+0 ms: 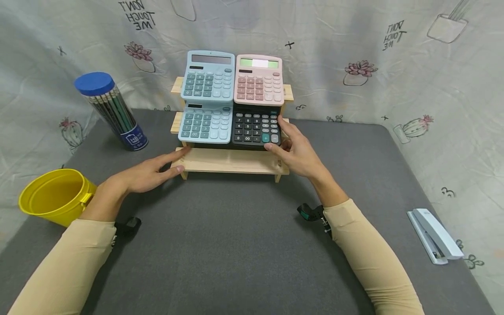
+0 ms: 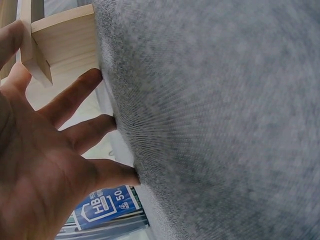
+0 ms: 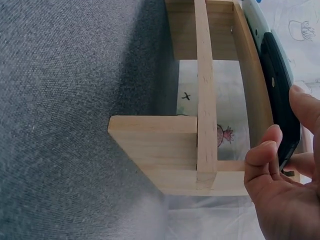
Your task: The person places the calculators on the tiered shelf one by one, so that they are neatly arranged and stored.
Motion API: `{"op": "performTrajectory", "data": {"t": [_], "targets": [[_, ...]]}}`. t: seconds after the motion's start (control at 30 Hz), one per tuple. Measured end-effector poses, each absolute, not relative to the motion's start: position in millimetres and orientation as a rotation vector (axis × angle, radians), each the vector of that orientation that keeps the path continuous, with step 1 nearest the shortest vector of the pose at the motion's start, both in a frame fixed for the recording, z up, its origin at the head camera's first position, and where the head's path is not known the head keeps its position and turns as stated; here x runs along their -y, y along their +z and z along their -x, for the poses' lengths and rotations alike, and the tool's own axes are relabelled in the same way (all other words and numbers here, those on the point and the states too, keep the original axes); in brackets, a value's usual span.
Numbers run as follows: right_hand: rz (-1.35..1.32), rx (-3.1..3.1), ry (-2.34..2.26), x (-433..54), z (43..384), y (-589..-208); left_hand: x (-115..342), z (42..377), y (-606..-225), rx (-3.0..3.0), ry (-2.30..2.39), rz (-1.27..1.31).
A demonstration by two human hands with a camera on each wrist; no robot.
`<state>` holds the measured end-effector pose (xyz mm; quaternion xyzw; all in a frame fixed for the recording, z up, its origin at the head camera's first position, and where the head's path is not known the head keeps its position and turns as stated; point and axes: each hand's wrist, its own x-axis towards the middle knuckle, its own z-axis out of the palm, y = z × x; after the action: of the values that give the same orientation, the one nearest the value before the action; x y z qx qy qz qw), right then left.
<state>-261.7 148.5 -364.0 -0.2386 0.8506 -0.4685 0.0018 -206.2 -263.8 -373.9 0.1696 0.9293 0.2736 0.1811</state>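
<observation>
A tiered wooden stand [image 1: 232,162] holds two calculators on each of its upper tiers. Up top are a blue calculator [image 1: 207,74] and a pink calculator [image 1: 258,78]; below them sit another blue calculator [image 1: 205,122] and a black calculator [image 1: 257,127]. My right hand [image 1: 299,153] pinches the black calculator at its right edge, thumb at the lower corner and index finger along the side. At the left end of the bare front shelf, my left hand [image 1: 143,175] touches the wood with thumb and index finger. Its other fingers [image 2: 75,97] are spread straight against the grey tabletop.
A blue-lidded tub of pencils [image 1: 114,111] stands at the back left. Nearer, beside my left forearm, is a yellow bucket [image 1: 55,192]. A pale blue stapler [image 1: 435,236] lies by the right table edge. Printed cloth [image 1: 323,52] hangs close behind the stand.
</observation>
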Motion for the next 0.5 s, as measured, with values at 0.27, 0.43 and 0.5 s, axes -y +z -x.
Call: {"op": "performTrajectory", "data": {"t": [0.27,0.43,0.5], "targets": [[0.756,-2.638,-1.516,-146.7,261.1,-368.1,264.0,204.9,-376.2,-2.637,0.762,-0.469],[0.741,-2.568,-1.589,-146.1,258.4,-369.0,262.4,200.8,-375.5,-2.644,0.771,-0.485],[0.730,-2.576,-1.593,-148.1,256.4,-367.9,261.5,199.2,-375.0,-2.646,0.777,-0.497]]}}
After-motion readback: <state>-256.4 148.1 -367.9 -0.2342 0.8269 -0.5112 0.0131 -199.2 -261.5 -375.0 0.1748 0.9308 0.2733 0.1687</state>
